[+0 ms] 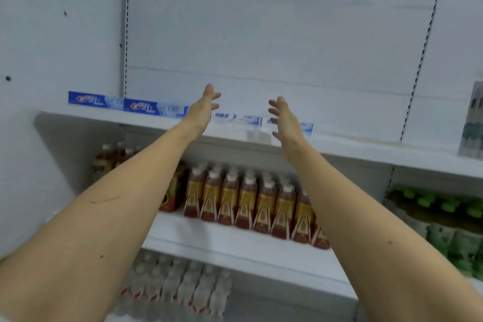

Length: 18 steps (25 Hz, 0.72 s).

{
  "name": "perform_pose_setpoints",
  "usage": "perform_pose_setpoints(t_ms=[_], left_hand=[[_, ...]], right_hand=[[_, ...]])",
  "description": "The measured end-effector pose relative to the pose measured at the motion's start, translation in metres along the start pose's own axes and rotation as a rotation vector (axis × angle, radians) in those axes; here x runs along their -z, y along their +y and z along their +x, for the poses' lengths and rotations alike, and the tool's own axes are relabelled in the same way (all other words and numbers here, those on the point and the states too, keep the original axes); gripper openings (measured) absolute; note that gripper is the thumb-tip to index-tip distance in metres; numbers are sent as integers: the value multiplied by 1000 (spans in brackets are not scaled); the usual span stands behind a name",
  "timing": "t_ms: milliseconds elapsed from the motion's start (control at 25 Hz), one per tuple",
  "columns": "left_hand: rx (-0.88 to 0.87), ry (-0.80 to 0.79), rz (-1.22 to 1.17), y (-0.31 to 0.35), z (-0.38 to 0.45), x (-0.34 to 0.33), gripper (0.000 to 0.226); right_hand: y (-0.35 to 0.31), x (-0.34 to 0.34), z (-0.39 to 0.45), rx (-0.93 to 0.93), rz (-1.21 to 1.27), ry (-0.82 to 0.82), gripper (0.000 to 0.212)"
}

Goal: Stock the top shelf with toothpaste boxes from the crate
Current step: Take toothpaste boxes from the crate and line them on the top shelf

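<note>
1. Both my forearms stretch up toward the top shelf (366, 157); left hand (202, 110) and right hand (286, 119) are spread wide, palms facing each other, holding nothing.
2. Below, brown bottles (245, 201) fill the middle shelf, clear bottles (180, 285) sit lower, green bottles (444, 222) at right.
3. Blue boxes (125, 104) lie in a row left of my left hand; white boxes (236, 119) lie between and behind my hands.

We note blue toothpaste boxes (96, 100) with red logos, white-and-pale-blue boxes (236, 119), a white top shelf (366, 154), amber bottles (245, 201) and green-capped bottles (431, 201).
</note>
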State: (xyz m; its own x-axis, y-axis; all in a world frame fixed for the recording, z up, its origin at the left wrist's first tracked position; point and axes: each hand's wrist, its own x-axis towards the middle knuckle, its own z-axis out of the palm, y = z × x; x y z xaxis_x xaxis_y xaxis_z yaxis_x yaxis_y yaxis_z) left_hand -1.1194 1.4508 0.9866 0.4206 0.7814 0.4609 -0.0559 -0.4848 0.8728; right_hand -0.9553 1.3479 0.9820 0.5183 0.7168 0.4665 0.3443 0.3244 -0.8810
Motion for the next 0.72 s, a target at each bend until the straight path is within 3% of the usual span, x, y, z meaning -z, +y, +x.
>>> perform_pose_setpoints(t_ms=[160,320,720], left_hand=[[29,31,-64,-30,-69,-17,63],[193,16,-42,-96,-132,-29,60],[697,-103,21,-305,-279,-47,63]], right_hand=[[28,-7,-58,-30,79,-85,50],[89,-26,-122,-118,59,-169,51],[279,-58,-274,-626,-25,-256,44]])
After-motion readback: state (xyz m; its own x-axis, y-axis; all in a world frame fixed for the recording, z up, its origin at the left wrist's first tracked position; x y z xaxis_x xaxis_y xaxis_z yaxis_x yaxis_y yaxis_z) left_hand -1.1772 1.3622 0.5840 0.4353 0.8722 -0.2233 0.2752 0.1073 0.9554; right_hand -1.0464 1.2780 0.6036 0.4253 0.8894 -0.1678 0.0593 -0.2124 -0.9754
